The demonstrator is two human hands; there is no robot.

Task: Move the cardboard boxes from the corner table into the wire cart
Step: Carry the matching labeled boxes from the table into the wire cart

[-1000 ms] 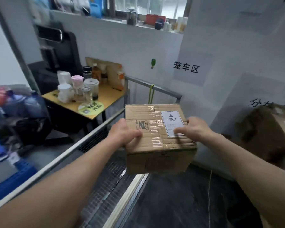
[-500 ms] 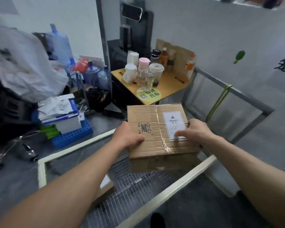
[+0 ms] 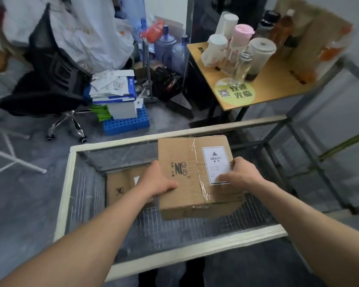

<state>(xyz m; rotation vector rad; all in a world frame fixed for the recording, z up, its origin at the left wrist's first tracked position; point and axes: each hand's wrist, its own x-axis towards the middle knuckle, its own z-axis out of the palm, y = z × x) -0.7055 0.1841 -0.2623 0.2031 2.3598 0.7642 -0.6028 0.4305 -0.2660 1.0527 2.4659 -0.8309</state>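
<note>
I hold a taped cardboard box (image 3: 187, 162) with a white "HEAVY" label over the open top of the wire cart (image 3: 71, 183). My left hand (image 3: 157, 180) grips its left side, thumb on the top face. My right hand (image 3: 241, 175) grips the right side, thumb lying on the label. Inside the cart, at its far left, lies a second cardboard box (image 3: 120, 187), partly hidden by my left arm and the held box.
A yellow table (image 3: 278, 83) with jars, cups and bottles stands beyond the cart on the right. A black office chair (image 3: 48, 79), a blue crate (image 3: 126, 124) stacked with papers and water jugs (image 3: 166, 48) crowd the floor behind. A grey metal frame (image 3: 311, 154) adjoins the cart's right side.
My view has swung left and down from the wall to the cart. The box, still in both hands, now hangs over the cart's inside, and the second box has come into sight.
</note>
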